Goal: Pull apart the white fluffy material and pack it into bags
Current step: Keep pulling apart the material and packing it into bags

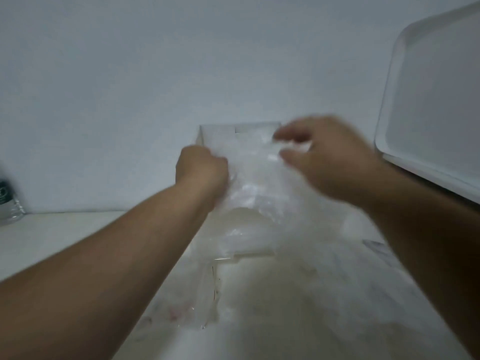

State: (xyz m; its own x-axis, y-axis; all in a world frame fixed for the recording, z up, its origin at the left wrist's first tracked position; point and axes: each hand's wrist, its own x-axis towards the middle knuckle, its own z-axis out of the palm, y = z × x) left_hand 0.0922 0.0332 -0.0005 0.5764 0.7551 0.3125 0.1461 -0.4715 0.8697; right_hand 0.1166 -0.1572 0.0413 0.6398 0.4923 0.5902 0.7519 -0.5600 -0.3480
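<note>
Much of the white fluffy material [259,165] sits as a pale, blurred mass between the 2 hands, apparently inside a thin clear bag [249,203] held above a clear box [239,125]. It looks very light, soft and easily compressed, so it should tear apart with little force, though loose wisps may cling and drift. Small tufts at its edge are the best place to take hold. The left hand [202,168] is clenched on the bag's left side. The right hand [332,159] seems to pinch a white tuft between thumb and forefinger, though motion blur leaves this uncertain. Further out, a white tray [428,100] leans at the right, and a bottle [9,201] stands on the table [65,235] at far left.
</note>
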